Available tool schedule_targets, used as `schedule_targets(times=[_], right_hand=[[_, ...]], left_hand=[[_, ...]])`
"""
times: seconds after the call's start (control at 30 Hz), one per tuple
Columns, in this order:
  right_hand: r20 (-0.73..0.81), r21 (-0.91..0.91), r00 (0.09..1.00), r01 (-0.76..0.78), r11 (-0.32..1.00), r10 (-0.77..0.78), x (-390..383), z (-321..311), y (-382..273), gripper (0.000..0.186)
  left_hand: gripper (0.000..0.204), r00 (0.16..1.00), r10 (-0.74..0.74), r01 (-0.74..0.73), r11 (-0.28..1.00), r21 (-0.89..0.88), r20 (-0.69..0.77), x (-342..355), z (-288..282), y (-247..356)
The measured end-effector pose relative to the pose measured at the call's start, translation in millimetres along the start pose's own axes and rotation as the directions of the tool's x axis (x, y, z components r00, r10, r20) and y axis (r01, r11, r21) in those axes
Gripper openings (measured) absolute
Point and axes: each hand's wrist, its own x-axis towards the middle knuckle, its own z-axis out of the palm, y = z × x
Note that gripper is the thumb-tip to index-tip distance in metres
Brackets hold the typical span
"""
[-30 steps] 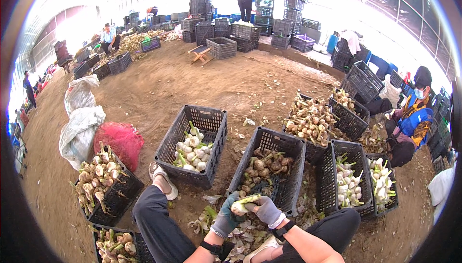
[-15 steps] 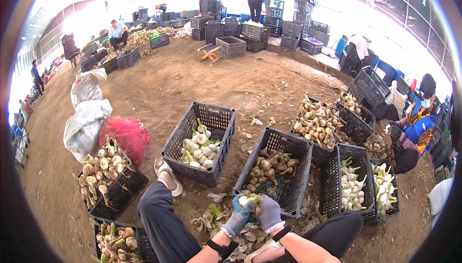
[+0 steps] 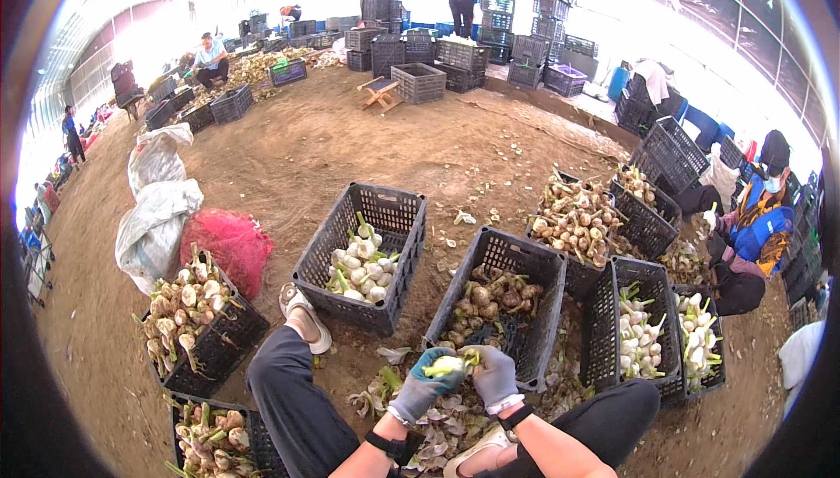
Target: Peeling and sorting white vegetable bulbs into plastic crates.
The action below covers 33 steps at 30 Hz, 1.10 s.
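Observation:
Both my gloved hands meet low in the picture around one pale green-white bulb vegetable point(image 3: 448, 363). My left hand point(image 3: 423, 383), in a blue-grey glove, grips its underside. My right hand point(image 3: 495, 374), in a grey glove, closes on its right end. Peeled leaves and trimmings point(image 3: 444, 425) lie on the ground under my hands, between my legs. Just beyond my hands stands a dark plastic crate point(image 3: 501, 261) holding unpeeled, dirty bulbs. Left of it another crate point(image 3: 367, 210) holds cleaned white bulbs.
More crates of bulbs stand at my left point(image 3: 203, 331), lower left point(image 3: 214, 443) and right point(image 3: 647, 329). White sacks point(image 3: 157, 207) and a red net bag point(image 3: 229, 242) lie left. A seated person point(image 3: 752, 224) works at right; other people and stacked crates point(image 3: 420, 49) are far back.
The view has shifted slightly. My hands have stayed together on the bulb, turning it a little, with the left hand now more underneath.

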Motion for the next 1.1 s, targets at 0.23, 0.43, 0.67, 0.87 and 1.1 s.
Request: schedule_targets(times=[0.23, 0.43, 0.67, 0.87, 1.1], right_hand=[[0.153, -0.172, 0.979, -0.105, 0.979, 0.132, -18, 30, 53, 0.025], [0.687, -0.139, 0.722, 0.019, 0.990, 0.083, -39, 38, 30, 0.058], [-0.013, -0.120, 0.989, 0.145, 0.982, -0.147, 2, -9, -37, 0.034], [0.182, -0.387, 0.967, 0.236, 0.892, -0.177, 7, -11, -47, 0.025], [0.055, -0.280, 0.998, 0.053, 0.959, -0.039, 12, -8, -36, 0.014]], left_hand=[[0.055, 0.976, -0.039, 0.039, 0.999, 0.001, 0.213, -13, -10, 46], [0.071, 0.979, 0.141, -0.153, 0.985, 0.077, 0.144, -15, -21, 61], [0.068, 0.994, 0.079, -0.071, 0.992, 0.101, -0.081, -5, -23, 41], [0.063, 0.996, 0.054, -0.021, 0.917, 0.397, -0.070, -3, -18, 35], [0.052, 1.000, -0.005, 0.005, 1.000, 0.024, -0.011, 0, -21, 29]])
